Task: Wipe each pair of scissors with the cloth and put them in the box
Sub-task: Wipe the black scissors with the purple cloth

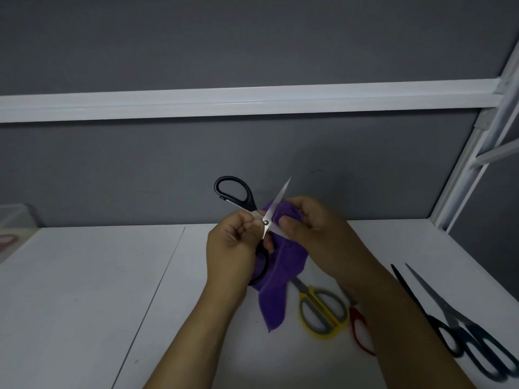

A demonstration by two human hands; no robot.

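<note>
Scissors (238, 196) in left hand (229, 248), cloth (276, 273) in right hand (314, 228)

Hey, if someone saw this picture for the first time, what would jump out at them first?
The open black-handled scissors stand out first, raised mid-frame in the left hand against the grey wall. Right beside them is the bright purple cloth, bunched in the right hand at the blades and hanging toward the white table. At lower right, more scissors lie on the table: a yellow-handled pair and a dark pair.
</note>
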